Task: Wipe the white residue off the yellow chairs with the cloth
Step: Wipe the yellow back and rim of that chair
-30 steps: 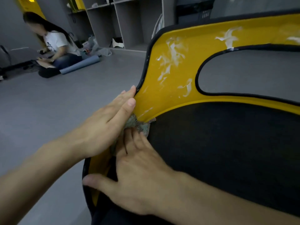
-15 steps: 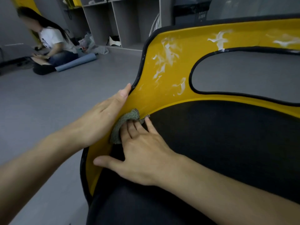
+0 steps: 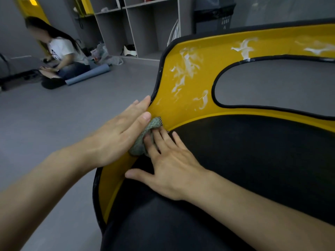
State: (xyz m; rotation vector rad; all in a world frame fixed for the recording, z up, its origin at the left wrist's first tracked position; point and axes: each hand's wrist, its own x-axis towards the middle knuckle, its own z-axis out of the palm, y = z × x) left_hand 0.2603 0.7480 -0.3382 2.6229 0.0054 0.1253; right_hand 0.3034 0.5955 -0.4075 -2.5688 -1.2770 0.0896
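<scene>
Yellow chair frame (image 3: pixel 181 109): the band running up from the cloth (image 3: pixel 140 142) to the white residue (image 3: pixel 183 73) lies open. The left hand (image 3: pixel 116 136), flat against the frame's black outer edge, closes that side. The right hand (image 3: pixel 174 165), fingers straight on the cloth, covers the corner of the black cushion (image 3: pixel 262 160). The cut-out (image 3: pixel 272 84) in the backrest is a through gap. Bare floor (image 3: pixel 63 120) lies left of the chair, with a seated person (image 3: pixel 61 57) and rolled mat (image 3: pixel 88 77) well apart. Shelves (image 3: pixel 143 26) and a dark bin (image 3: pixel 213 17) stand behind the backrest.
</scene>
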